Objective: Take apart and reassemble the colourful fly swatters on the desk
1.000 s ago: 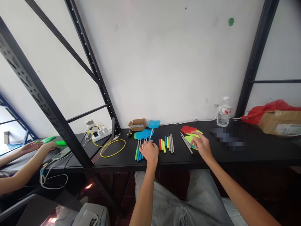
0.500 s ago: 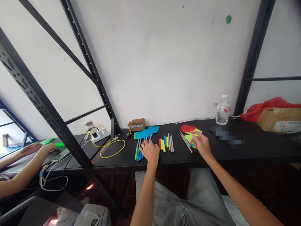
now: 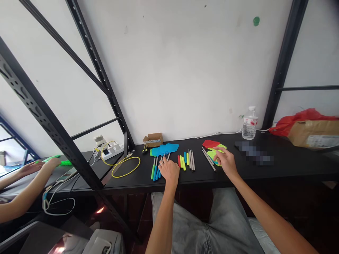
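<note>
A lane of bare tabletop is left between the grey rods at centre and the rod pair near the right hand. From the left hand, the low way to it is barred by coloured grips and the grey rods. Rearward, room is bounded by the wall; leftward, by a slanted post.

One head-worn camera looks forward and down over the nearby black counter, facing the white wall.
</note>
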Available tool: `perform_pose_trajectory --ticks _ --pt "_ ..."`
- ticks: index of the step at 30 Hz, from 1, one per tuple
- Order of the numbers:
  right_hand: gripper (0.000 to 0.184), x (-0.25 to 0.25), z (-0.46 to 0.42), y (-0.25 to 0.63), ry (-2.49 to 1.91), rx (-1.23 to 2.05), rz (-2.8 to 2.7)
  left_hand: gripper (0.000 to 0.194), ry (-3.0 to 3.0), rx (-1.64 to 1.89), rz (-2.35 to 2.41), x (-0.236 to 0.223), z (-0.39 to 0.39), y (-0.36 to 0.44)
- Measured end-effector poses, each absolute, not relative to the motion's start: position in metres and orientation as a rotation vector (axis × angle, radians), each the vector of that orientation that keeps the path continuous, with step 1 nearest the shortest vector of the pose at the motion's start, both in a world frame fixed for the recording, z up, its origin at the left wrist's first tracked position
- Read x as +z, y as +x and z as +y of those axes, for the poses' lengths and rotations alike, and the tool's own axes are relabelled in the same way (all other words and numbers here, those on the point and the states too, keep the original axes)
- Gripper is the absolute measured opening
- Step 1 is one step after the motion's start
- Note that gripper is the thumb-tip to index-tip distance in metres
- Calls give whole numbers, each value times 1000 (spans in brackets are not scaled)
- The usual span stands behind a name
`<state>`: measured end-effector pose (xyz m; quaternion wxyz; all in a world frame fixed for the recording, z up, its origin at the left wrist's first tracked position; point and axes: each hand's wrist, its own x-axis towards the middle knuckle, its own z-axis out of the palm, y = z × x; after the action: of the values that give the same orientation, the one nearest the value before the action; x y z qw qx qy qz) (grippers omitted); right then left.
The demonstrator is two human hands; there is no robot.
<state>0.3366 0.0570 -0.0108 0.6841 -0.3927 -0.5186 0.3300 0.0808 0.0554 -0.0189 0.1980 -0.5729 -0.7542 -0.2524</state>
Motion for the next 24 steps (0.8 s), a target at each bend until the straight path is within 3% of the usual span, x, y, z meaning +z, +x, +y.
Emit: perform_pose_trajectory --ticks 9,18,24 --pt "33 -13 58 336 -940 649 -1212 37 -1801 -832 -1899 -13 51 81" --pt "23 -15 59 329 -1559 -116 -1435 28 -2075 -781 -1815 -14 53 81" --pt "21 -21 64 327 -1666 -269 -1670 29 -2109 -822 -1783 -15 52 81"
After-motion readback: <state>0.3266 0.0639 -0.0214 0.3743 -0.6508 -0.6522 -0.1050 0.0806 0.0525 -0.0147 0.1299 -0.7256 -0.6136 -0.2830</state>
